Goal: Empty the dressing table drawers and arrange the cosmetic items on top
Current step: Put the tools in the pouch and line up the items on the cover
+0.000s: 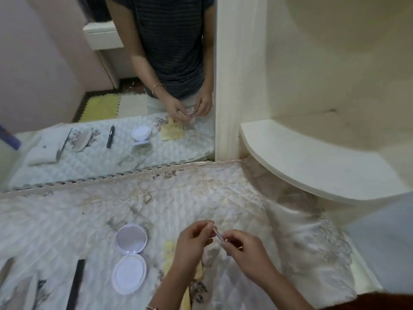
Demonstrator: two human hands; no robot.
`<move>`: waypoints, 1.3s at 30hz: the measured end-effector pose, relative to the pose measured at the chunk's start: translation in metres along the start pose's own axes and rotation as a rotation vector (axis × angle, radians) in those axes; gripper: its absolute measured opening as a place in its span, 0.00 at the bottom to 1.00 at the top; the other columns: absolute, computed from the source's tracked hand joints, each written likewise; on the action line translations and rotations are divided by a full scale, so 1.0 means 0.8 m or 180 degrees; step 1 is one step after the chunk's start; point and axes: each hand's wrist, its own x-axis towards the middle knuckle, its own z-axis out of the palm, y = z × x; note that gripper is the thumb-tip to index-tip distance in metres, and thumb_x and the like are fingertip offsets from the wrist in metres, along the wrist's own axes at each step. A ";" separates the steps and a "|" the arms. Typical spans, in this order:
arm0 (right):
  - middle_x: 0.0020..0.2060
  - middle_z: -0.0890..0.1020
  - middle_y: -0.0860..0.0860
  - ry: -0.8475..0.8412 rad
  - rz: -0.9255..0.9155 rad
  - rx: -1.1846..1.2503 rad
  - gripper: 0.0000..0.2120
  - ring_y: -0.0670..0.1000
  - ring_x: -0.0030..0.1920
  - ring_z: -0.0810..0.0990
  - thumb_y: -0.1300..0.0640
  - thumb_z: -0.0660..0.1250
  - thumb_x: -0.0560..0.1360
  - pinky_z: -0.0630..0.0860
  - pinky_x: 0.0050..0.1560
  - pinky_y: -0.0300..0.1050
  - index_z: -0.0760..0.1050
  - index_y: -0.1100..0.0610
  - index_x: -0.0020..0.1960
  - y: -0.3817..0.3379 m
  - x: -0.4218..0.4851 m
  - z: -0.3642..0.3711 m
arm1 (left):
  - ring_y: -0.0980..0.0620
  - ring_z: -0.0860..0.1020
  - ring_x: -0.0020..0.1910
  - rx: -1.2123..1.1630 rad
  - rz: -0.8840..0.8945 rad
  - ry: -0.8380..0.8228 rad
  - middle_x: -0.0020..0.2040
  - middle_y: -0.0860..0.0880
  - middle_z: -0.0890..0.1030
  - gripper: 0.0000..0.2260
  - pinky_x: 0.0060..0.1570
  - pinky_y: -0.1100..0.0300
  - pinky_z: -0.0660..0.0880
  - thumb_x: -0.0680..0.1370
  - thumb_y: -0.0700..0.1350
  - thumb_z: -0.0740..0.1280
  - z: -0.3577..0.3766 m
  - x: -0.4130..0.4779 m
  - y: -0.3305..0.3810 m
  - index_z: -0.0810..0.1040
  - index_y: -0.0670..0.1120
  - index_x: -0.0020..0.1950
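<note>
Your left hand (192, 242): raised above the table top, fingertips pinched on the upper end of a small slim pinkish tube (218, 234).
Your right hand (248, 251): just beside the left, thumb and fingers pinched on the tube's lower end.
Tube: held between your two hands, slanting, clear of the cloth; too small and blurred to say what kind of cosmetic it is.
Compact (130, 258): white, round, lying open on the cloth left of your hands, mirror lid toward the mirror, pan toward you.
Dark stick (77, 283): long, slim, black, flat on the cloth left of the compact.
Yellow item (170, 253): flat, lying on the cloth under your left wrist, mostly hidden.
Cloth (89, 211): quilted white cover with a lace edge, spread over the dressing table top.
Mirror (67, 86): behind the table; shows your torso and the same items.
Shelf (312, 162): curved, cream, at the right, above the cloth.
Left corner: more items at the frame edge, too cut off to identify.
</note>
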 end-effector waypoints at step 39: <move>0.33 0.78 0.46 0.0541 0.0622 -0.0648 0.12 0.44 0.34 0.76 0.63 0.69 0.70 0.70 0.35 0.25 0.78 0.58 0.53 0.047 0.000 0.030 | 0.50 0.77 0.50 0.2425 0.0519 0.0343 0.51 0.47 0.81 0.10 0.48 0.60 0.70 0.78 0.44 0.61 -0.018 -0.019 -0.068 0.77 0.45 0.56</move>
